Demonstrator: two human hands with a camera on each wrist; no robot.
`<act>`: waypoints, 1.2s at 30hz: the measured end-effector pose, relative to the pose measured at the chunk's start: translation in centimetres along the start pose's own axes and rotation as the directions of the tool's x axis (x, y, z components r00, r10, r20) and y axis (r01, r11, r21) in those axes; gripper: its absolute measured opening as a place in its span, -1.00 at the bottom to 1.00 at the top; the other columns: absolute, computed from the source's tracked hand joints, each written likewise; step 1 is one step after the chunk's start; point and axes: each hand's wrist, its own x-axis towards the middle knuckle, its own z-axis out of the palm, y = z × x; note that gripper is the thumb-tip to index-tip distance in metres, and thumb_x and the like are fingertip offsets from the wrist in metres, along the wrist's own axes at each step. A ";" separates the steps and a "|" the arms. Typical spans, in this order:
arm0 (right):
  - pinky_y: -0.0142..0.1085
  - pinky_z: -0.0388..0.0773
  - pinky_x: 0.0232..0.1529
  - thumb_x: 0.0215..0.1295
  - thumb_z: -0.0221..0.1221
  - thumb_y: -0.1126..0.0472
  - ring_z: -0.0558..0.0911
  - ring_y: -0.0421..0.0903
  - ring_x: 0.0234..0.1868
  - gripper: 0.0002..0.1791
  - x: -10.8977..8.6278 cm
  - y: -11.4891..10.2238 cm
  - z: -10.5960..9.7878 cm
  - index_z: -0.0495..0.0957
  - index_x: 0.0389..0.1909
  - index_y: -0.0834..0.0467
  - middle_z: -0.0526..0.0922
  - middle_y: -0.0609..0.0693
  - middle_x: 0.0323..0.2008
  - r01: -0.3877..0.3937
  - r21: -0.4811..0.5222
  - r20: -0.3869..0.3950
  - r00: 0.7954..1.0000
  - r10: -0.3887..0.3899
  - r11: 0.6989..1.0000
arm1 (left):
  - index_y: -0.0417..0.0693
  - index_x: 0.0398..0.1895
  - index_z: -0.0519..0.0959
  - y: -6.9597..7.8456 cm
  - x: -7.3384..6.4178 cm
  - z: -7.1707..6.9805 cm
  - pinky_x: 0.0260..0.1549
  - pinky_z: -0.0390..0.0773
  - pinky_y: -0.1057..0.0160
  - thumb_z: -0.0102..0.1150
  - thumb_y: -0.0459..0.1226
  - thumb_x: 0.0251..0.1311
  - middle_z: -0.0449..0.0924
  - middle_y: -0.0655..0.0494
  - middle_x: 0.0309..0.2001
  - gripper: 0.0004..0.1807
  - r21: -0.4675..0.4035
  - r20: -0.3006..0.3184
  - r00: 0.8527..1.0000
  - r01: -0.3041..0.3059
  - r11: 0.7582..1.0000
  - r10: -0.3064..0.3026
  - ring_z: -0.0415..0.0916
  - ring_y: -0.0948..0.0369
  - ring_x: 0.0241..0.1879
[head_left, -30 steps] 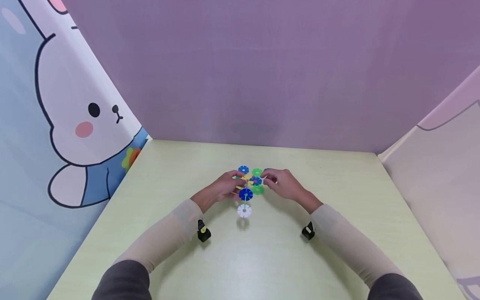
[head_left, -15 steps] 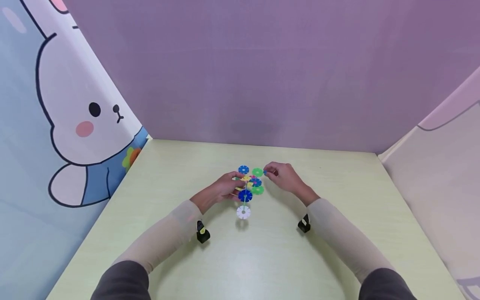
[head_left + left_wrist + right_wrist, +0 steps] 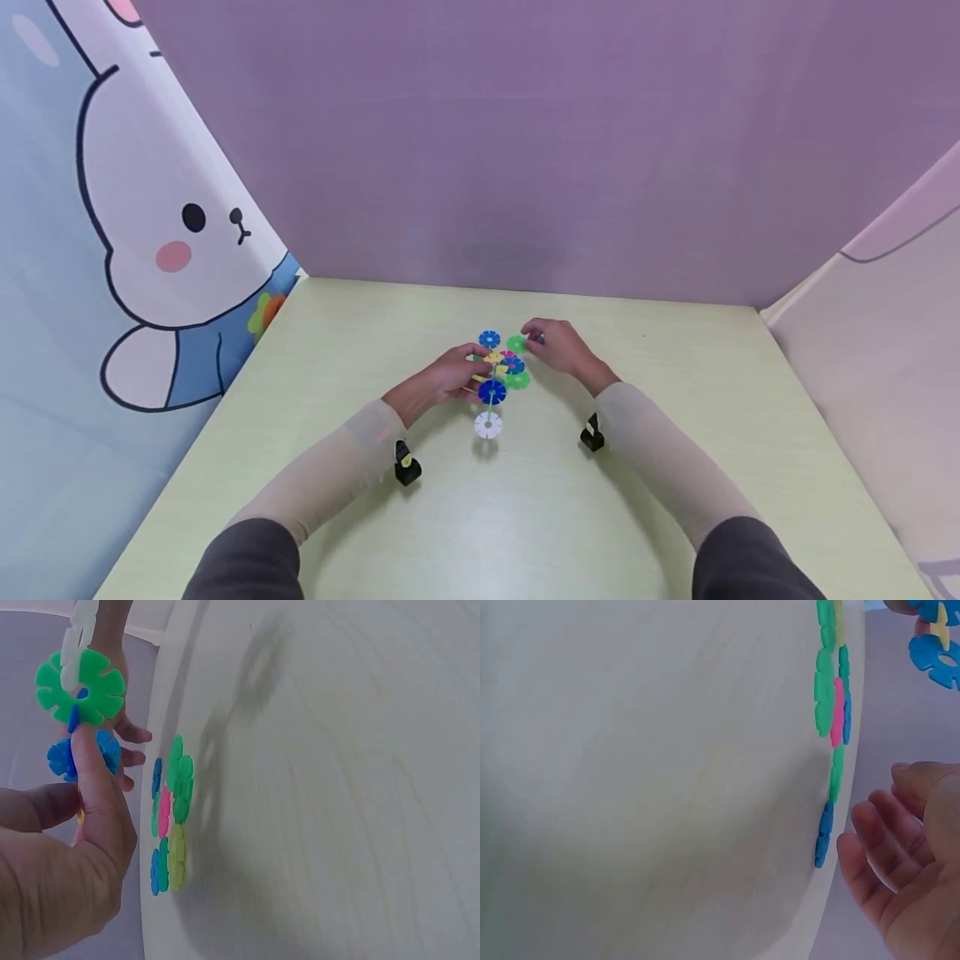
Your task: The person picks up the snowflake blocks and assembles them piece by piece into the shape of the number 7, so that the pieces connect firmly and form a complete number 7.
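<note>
My left hand (image 3: 454, 373) pinches a model of joined plastic snowflake discs above the table. The model has a dark blue disc (image 3: 492, 392), a white disc (image 3: 488, 425) towards me, and a lighter blue disc (image 3: 513, 365). In the left wrist view a green disc (image 3: 105, 682) stands above the fingers. My right hand (image 3: 558, 344) hovers over the loose discs at the right, fingers loosely bent. The right wrist view shows nothing between its fingers. Below it lies a loose blue disc (image 3: 823, 836), beside a loose green disc (image 3: 837, 772).
Further loose discs lie flat past the model: a blue disc (image 3: 489, 339), a green disc (image 3: 516, 344) and a pink disc (image 3: 838, 712). The pale table (image 3: 495, 517) ends at a purple backdrop (image 3: 510, 167). A rabbit-print cloth (image 3: 172, 208) hangs at left.
My right hand has moved away from beside the model, slightly further back over the loose discs. My left hand keeps its hold on the model in nearly the same place.
</note>
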 end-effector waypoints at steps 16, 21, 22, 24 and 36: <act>-0.01 0.54 0.31 0.44 0.24 0.08 0.59 0.08 0.15 -0.50 2.5 0.0 1.5 0.52 0.34 0.14 0.64 0.14 0.12 -0.183 -0.158 0.145 0.968 0.206 0.970 | 0.03 0.24 0.44 -0.1 0.2 0.2 -0.52 0.70 0.30 0.10 -0.21 0.50 0.57 -0.04 -0.02 -0.68 -0.008 0.013 1.000 -0.013 1.000 0.013 0.56 0.20 -0.42; 0.00 0.53 0.33 0.43 0.25 0.08 0.58 0.09 0.18 -0.52 2.7 0.1 1.6 0.55 0.30 0.15 0.62 0.14 0.14 -0.191 -0.155 0.132 0.968 0.212 0.969 | 0.03 0.24 0.45 -0.1 0.2 0.2 -0.51 0.70 0.30 0.10 -0.20 0.50 0.57 -0.06 -0.01 -0.68 0.000 0.007 1.000 -0.021 1.000 0.021 0.56 0.19 -0.40; 0.00 0.54 0.32 0.42 0.26 0.08 0.58 0.09 0.17 -0.52 2.7 0.1 1.6 0.55 0.29 0.15 0.62 0.14 0.13 -0.193 -0.150 0.132 0.968 0.213 0.970 | 0.03 0.24 0.45 -0.1 0.2 0.2 -0.51 0.70 0.30 0.10 -0.20 0.50 0.57 -0.06 -0.01 -0.68 0.001 0.005 1.000 -0.020 1.000 0.020 0.57 0.19 -0.40; -0.01 0.55 0.29 0.42 0.26 0.07 0.58 0.08 0.15 -0.53 2.7 0.2 1.6 0.56 0.27 0.16 0.62 0.14 0.11 -0.199 -0.141 0.132 0.967 0.217 0.970 | 0.03 0.24 0.45 0.0 0.2 0.1 -0.51 0.70 0.30 0.10 -0.20 0.50 0.58 -0.06 0.00 -0.68 0.005 0.002 1.000 -0.017 1.000 0.017 0.57 0.19 -0.40; -0.09 0.62 0.05 0.39 0.29 0.10 0.61 0.04 -0.09 -0.63 2.1 0.4 1.5 0.51 0.09 0.19 0.66 0.12 -0.09 -0.187 -0.081 0.059 0.980 0.192 0.979 | 0.03 0.23 0.45 -0.1 0.4 0.0 -0.52 0.70 0.31 0.11 -0.22 0.49 0.58 -0.06 0.00 -0.69 -0.015 0.000 1.000 -0.008 1.000 0.008 0.56 0.20 -0.42</act>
